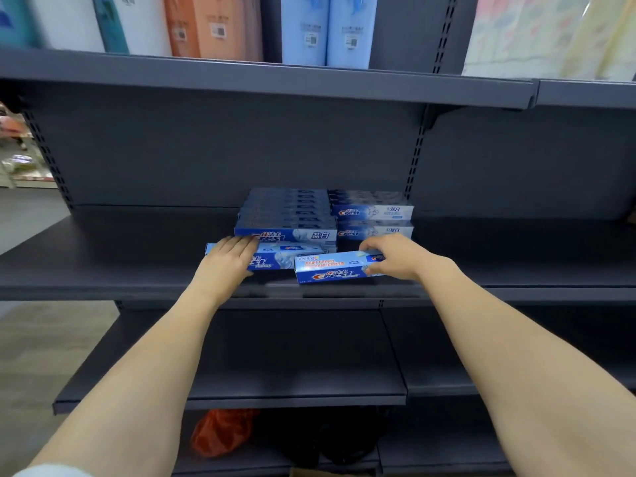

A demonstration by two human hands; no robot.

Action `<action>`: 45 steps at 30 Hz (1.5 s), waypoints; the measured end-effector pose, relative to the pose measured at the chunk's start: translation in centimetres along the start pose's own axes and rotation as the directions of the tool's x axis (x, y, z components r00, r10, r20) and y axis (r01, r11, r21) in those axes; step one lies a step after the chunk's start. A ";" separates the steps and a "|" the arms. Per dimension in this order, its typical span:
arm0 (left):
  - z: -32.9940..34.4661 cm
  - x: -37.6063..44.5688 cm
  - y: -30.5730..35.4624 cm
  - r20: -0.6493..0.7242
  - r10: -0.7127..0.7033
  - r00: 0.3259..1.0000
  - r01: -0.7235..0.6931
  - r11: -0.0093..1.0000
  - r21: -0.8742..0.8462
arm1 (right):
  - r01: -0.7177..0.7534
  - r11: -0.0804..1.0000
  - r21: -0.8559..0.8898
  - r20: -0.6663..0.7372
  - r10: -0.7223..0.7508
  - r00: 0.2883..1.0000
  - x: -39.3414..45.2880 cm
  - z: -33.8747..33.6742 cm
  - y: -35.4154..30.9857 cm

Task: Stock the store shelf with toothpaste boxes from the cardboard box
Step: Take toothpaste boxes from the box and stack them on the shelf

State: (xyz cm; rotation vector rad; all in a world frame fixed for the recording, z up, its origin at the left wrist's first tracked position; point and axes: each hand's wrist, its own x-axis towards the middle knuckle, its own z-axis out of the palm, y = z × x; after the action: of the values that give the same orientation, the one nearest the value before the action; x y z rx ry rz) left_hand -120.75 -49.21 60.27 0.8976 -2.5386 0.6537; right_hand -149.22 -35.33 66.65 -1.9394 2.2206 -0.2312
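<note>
Right hand [389, 256] grips a toothpaste box [330, 268]; left hand [229, 256] lies flat on another box [275, 259].

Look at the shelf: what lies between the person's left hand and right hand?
In the head view, between the left hand and right hand lie the exposed parts of the two toothpaste boxes they handle.

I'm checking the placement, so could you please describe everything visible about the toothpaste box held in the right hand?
The long blue cardboard toothpaste box is printed with a white and red Crest logo on its front and red text on its paler top. It looks closed and undamaged, lies lengthwise and slightly tilted at the front of the dark grey metal shelf, before the stacked boxes. The right hand grips its right end; whether it rests on the shelf is unclear.
</note>
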 end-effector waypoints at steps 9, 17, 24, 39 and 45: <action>1.9 -0.3 -1.4 0.088 -0.031 0.996 0.040 0.994 -0.105 | -0.046 0.999 -0.019 0.064 0.047 0.997 1.4 1.2 0.1; 1.7 0.3 -2.0 0.149 -0.057 0.987 0.087 0.976 -0.202 | -0.107 0.993 -0.045 0.097 0.111 0.989 2.1 0.8 1.3; 1.7 0.9 -1.8 0.302 -0.102 0.948 0.172 0.961 -0.217 | -0.133 0.989 -0.061 0.109 0.139 0.984 2.6 1.0 2.2; 1.5 1.7 -1.2 0.297 -0.145 0.944 0.214 0.953 -0.216 | -0.169 0.986 -0.003 0.118 0.169 0.979 3.2 -1.3 1.8; 2.2 0.5 -1.8 0.200 -0.140 0.970 0.182 0.960 -0.213 | -0.093 0.981 -0.171 0.152 0.120 0.981 3.5 1.1 1.6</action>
State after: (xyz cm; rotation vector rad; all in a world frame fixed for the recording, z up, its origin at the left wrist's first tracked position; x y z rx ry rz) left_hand -120.31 -51.82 59.26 1.1099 -2.5944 0.2290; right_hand -150.96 -38.57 65.07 -1.8343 2.2891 0.1226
